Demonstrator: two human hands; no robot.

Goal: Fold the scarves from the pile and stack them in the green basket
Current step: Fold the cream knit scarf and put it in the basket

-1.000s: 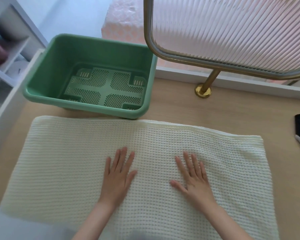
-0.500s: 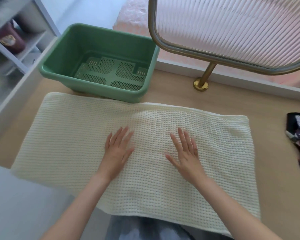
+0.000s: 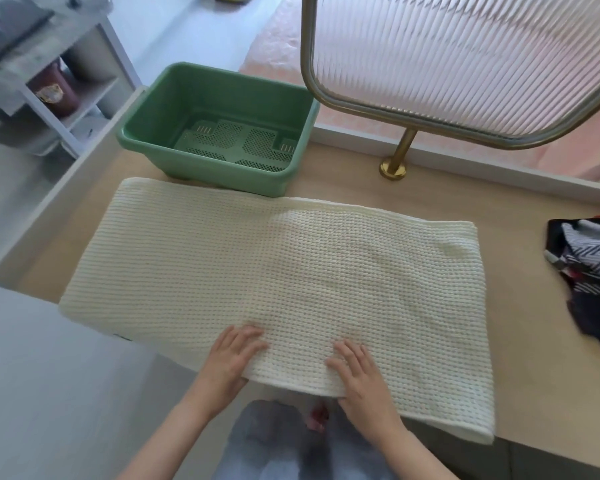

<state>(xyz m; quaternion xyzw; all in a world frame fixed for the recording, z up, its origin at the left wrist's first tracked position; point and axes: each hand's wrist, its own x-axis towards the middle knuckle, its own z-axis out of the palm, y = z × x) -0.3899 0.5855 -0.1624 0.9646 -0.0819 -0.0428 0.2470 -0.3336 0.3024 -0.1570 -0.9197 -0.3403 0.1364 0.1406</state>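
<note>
Where palms pressed mid-scarf point(image 3: 274, 271), left hand point(image 3: 231, 362), right hand point(image 3: 359, 374), now near edge

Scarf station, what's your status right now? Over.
Left hand and right hand flat on the near edge of the cream scarf. Green basket empty. Nothing in the way; pile waits at right.

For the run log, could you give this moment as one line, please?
phase: folding | left hand, right hand: on near edge of cream scarf | green basket: empty | pile: right
</note>
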